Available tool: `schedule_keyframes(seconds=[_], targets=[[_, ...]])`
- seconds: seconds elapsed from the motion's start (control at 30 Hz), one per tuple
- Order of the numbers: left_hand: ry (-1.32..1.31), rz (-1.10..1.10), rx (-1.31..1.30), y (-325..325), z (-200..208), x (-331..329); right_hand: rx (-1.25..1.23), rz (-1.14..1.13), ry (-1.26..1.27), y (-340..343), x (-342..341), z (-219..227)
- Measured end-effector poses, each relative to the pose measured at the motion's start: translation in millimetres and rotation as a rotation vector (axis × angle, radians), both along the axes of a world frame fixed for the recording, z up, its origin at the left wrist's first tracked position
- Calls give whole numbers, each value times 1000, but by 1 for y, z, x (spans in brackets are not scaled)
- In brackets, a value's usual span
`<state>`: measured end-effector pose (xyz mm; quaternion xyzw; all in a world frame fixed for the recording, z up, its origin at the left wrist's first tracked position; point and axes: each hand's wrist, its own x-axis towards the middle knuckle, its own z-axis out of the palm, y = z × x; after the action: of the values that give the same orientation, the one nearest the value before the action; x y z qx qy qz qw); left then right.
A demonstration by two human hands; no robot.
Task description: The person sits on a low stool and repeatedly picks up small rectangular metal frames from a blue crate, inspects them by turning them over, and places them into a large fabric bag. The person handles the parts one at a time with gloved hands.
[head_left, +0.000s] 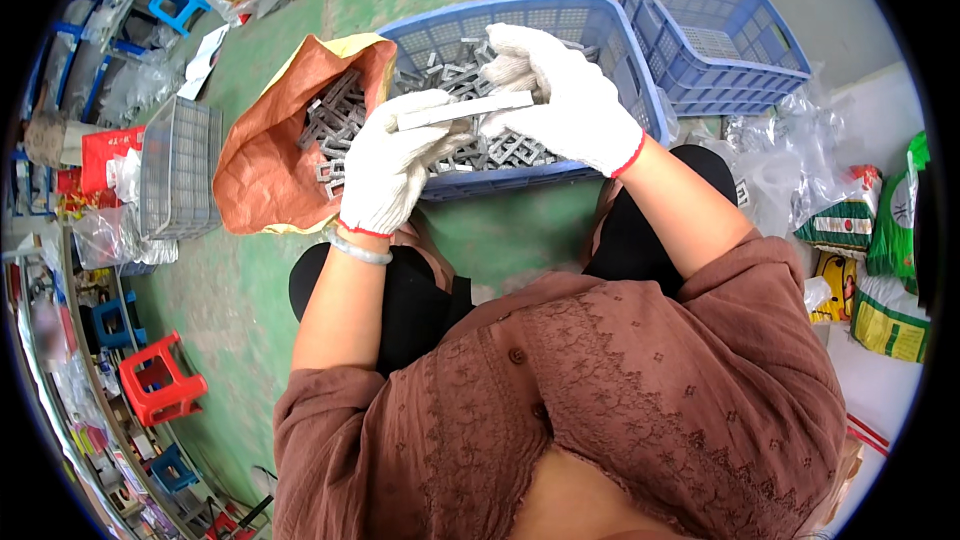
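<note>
I wear white knit gloves with red cuffs on both hands. A flat, light grey metal bar [465, 110] lies level between them. My left hand [385, 160] is closed around its left end. My right hand [575, 100] grips the other end, its fingers partly hidden behind the bar. Below them stands a blue plastic crate [500, 10] holding many grey slotted metal pieces [515, 148]. Leaning against the crate's left side is an orange woven sack [265, 155], its mouth spread wide, with similar metal pieces [335, 120] inside.
A second blue crate [720, 65] stands at the far right. On the left are a grey crate [180, 170], a red stool [160, 377], a blue stool [178, 3] and cluttered shelves. Clear plastic bags [780, 160] and filled sacks [890, 315] lie along the right wall.
</note>
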<state>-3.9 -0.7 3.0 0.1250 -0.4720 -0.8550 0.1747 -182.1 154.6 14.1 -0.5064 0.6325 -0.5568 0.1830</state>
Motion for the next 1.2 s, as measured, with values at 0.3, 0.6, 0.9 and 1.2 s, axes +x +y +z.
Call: schedule_keyframes(seconds=[0.3, 0.6, 0.9, 1.2], targets=[[-159, 600, -551, -41, 18, 28, 90, -49, -37, 2, 1, 5], [-727, 518, -1548, -76, 25, 21, 11, -1, 572, -41, 26, 60], [-497, -340, -1692, -7, 99, -49, 13, 292, 903, -89, 74, 169], [-462, -179, -1892, -34, 100, -63, 35, 316, 942, -99, 91, 150]])
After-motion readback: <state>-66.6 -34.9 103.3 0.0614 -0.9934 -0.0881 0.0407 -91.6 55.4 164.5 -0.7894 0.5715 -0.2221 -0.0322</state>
